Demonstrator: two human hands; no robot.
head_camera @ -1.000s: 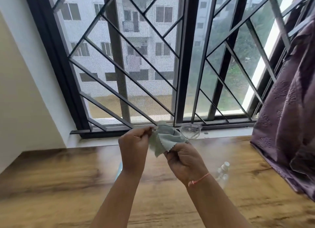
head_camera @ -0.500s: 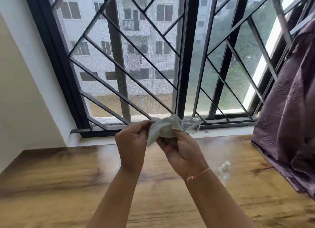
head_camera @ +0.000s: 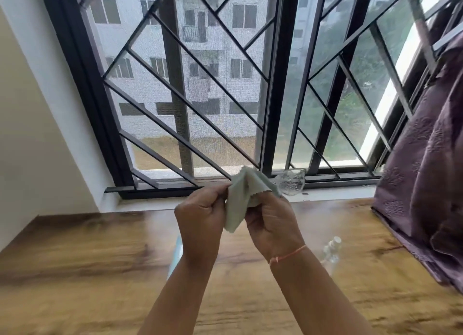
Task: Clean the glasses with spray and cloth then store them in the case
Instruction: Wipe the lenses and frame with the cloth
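We are listing, nearest first: wooden table, lying under both forearms; clear spray bottle, resting on it just right of the right wrist; pale blue item, showing beside the left forearm, too hidden to name; left hand, pinching the left edge of the grey-green cloth; right hand, curling its fingers round that cloth; glasses, being held above the table, one lens sticking out right of the cloth; purple curtain, hanging at right; barred window, standing behind.

Head-worn camera — forward, downward, close above table
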